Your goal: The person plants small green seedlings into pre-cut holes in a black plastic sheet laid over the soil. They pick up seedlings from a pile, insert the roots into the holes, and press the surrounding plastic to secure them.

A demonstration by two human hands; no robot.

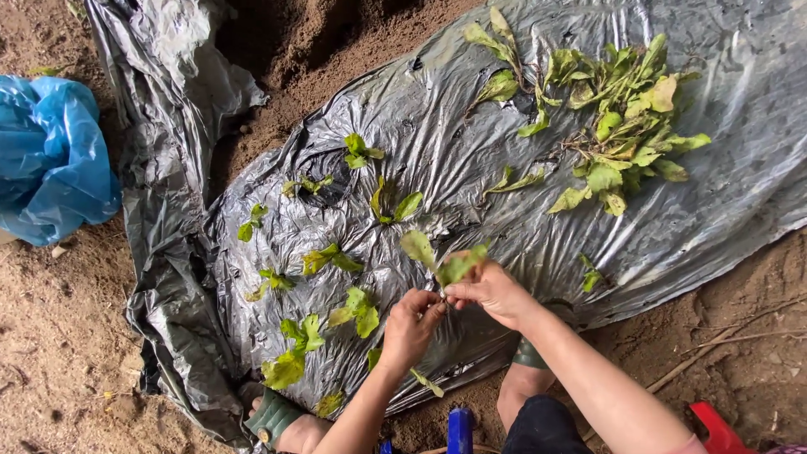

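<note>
My right hand point(492, 290) pinches the stem of a small green seedling point(441, 261) with two leaves, held over the black plastic sheet point(471, 143). My left hand point(410, 324) is right beside it, fingertips touching the base of the same seedling at the sheet. Several seedlings such as one near my left hand point(357, 309) poke up through holes in the sheet, left of my hands. A loose pile of seedlings point(622, 118) lies on the sheet at the upper right.
A blue plastic bag point(50, 160) lies on the soil at the left. Bare brown earth point(319, 50) shows above and around the sheet. My feet in green footwear point(273, 416) rest at the sheet's near edge. A red object point(719, 429) sits at the lower right.
</note>
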